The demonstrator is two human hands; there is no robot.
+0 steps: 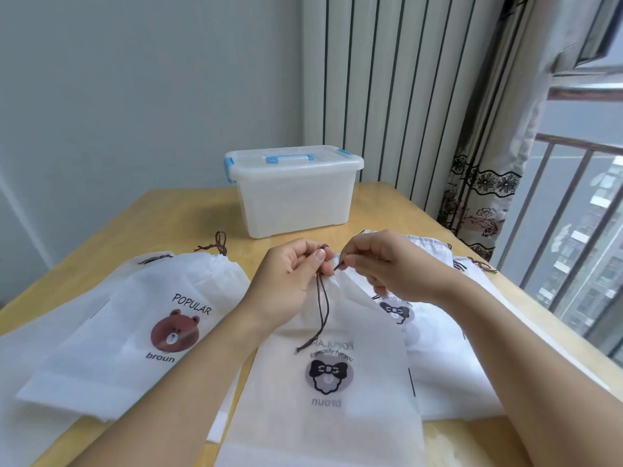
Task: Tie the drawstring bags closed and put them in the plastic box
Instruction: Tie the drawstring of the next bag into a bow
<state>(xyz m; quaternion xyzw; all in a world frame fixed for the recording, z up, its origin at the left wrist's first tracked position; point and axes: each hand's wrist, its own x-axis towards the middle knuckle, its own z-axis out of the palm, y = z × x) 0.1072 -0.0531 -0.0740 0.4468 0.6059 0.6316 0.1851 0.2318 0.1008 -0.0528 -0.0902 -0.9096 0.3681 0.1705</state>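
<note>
Head view: my left hand (pixel 290 264) and right hand (pixel 381 261) each pinch the brown drawstring (pixel 323 298) at the gathered mouth of the near middle bag (pixel 323 382). The plastic box (pixel 293 193) sits far across the table (pixel 188 214), lid on. If tension slackens, I reckon the knot slips loose.

Both forearms (pixel 505 382) run off the bottom edge. The front bag (pixel 320 399) is cut off there too — its gathered mouth hidden behind the fingers (pixel 320 261). The box (pixel 293 193) is cloudy — contents unreadable.
</note>
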